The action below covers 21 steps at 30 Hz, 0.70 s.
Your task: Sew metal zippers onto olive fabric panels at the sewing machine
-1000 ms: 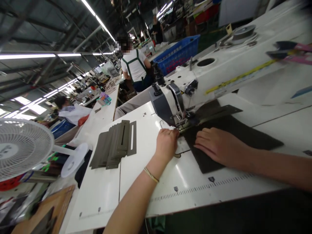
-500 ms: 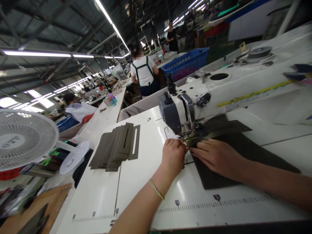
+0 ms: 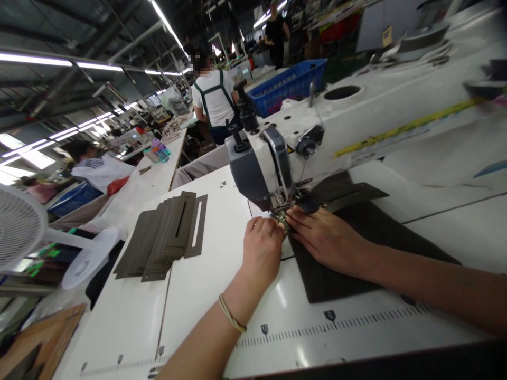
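Note:
A white sewing machine (image 3: 273,169) with a dark grey front cover stands on the white table, its presser foot low over a dark olive fabric panel (image 3: 336,279). Curled fingers bring my left hand (image 3: 263,248) to the panel's left edge, just in front of the foot. They are closed, and what they pinch is hidden. My right hand (image 3: 328,237) lies flat on the panel with its fingers stretched out, the tips right beside the foot. A slotted strip (image 3: 352,196) of similar material extends behind it, under the machine arm.
Slotted olive pieces lie in an overlapping stack (image 3: 166,232) on the table's left. A white fan (image 3: 24,227) stands beyond the left edge. A blue crate (image 3: 289,84) is behind the machine, near a person in a white shirt (image 3: 216,97). A printed ruler (image 3: 293,332) runs along the front.
My right hand has slid forward over the panel, bringing its fingertips up beside the presser foot. My left hand stays close to the foot. The whole view has shifted, so things appear farther left.

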Available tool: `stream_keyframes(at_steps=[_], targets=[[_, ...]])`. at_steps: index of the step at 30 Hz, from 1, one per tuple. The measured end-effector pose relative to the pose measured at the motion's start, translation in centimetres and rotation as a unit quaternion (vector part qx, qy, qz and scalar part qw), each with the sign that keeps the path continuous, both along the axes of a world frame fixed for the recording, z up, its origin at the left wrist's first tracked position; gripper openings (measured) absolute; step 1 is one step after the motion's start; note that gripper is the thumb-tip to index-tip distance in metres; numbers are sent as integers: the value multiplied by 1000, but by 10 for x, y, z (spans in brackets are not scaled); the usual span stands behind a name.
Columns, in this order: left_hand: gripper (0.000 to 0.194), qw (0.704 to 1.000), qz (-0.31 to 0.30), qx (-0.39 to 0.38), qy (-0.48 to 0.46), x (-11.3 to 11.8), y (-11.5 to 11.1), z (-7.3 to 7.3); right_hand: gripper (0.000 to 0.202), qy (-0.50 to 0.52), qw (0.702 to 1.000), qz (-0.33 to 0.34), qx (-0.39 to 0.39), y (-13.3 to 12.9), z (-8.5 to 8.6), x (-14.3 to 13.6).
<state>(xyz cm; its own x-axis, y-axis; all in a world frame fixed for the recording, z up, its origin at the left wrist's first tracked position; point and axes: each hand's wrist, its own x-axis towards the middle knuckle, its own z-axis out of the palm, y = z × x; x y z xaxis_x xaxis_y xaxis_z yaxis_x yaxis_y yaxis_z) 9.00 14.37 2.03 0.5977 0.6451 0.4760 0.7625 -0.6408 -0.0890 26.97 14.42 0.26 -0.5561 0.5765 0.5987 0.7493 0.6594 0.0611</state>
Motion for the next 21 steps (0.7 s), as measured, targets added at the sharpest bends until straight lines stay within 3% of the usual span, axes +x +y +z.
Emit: stream_keyframes(at_steps=[6,21], targets=[[14,999,-28,-19,2,-4,8,1,29,1,1000,9,-6,4,-1,0],[17,1000,0,-21,-4,-4,15,-6,28,24,999,24,-1,15,-8,0]])
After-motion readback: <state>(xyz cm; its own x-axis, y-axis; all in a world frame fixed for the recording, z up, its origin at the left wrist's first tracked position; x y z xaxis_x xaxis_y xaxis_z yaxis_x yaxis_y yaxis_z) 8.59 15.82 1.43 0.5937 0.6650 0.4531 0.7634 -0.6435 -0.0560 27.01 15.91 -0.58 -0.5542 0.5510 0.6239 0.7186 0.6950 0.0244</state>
